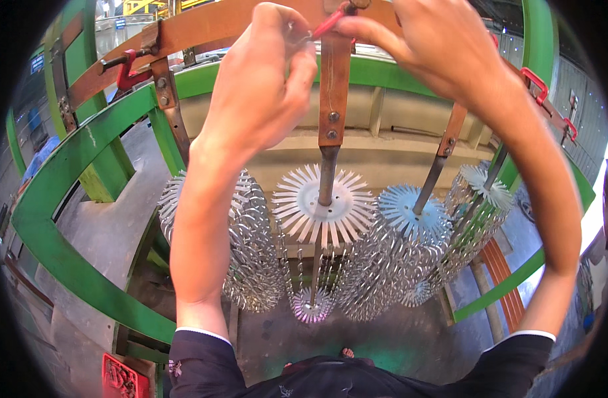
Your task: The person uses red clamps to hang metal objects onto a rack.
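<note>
Up at the far middle, I see a red clamp [328, 24] by the brown beam [204, 30], between both hands: the right hand's [443, 56] thumb at its right end, the left hand's [259, 86] fingers curled at its left. I cannot tell whether either grips it. Far left, a blue sign [37, 64] is too small to read. Near left, a red basket [143, 383] holds dark metal pieces [122, 381].

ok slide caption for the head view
Left hand and right hand at a red clamp above toothed discs, some hung with metal parts.
</note>
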`<move>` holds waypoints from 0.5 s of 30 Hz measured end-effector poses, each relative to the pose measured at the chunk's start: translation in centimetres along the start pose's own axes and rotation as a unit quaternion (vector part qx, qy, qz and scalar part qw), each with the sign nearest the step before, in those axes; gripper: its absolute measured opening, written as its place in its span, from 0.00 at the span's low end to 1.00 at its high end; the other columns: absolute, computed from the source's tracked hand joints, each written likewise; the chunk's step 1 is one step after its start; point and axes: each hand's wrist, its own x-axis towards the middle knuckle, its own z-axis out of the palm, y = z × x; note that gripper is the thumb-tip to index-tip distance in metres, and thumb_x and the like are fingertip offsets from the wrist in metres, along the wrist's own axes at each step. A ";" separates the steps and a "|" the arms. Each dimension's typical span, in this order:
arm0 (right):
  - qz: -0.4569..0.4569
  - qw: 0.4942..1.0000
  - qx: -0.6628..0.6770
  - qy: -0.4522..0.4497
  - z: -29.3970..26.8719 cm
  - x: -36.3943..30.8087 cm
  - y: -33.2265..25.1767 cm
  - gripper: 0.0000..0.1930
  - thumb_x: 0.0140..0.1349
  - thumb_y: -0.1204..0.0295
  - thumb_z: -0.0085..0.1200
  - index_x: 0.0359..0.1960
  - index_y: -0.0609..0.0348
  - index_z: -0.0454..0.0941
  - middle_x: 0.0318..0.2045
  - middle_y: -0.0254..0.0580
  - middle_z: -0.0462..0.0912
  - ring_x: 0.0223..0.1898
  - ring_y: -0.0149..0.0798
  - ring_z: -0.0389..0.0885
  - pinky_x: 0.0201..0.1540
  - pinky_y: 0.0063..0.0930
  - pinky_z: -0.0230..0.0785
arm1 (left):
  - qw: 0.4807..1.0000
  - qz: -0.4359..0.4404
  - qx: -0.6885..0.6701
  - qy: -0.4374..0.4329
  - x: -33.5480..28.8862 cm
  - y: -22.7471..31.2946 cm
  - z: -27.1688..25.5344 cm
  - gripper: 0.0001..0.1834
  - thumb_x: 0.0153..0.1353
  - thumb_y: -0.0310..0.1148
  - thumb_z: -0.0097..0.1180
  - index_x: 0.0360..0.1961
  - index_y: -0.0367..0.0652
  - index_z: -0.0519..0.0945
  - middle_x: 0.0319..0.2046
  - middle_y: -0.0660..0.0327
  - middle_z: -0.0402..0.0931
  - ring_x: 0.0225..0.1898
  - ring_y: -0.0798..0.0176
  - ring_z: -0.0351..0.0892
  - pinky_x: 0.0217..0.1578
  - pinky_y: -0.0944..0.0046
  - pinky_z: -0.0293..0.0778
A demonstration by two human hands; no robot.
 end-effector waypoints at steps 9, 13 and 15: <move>0.099 0.942 0.244 0.207 10.4 0.0 -3.2 0.41 0.52 0.54 0.73 0.64 0.58 0.68 0.61 0.59 0.72 0.64 0.61 0.69 0.67 0.55 0.59 | 0.983 0.138 0.119 0.017 3.0 1.8 -0.1 0.17 0.66 0.35 0.63 0.54 0.42 0.81 0.38 0.49 0.84 0.39 0.45 0.85 0.39 0.54 0.80; 0.090 0.880 0.304 0.354 13.2 2.2 -5.0 0.27 0.58 0.65 0.64 0.57 0.64 0.73 0.53 0.58 0.76 0.58 0.62 0.71 0.64 0.56 0.59 | 0.988 0.062 0.139 -0.023 3.2 3.3 0.7 0.15 0.65 0.36 0.64 0.51 0.43 0.81 0.36 0.49 0.84 0.36 0.44 0.85 0.37 0.53 0.80; 0.108 0.868 0.270 0.404 14.5 3.7 -5.8 0.25 0.58 0.65 0.63 0.56 0.63 0.74 0.53 0.57 0.76 0.57 0.61 0.71 0.64 0.55 0.59 | 0.979 0.107 0.155 0.072 2.8 2.9 1.9 0.11 0.67 0.37 0.62 0.45 0.43 0.80 0.33 0.49 0.84 0.34 0.44 0.86 0.35 0.51 0.80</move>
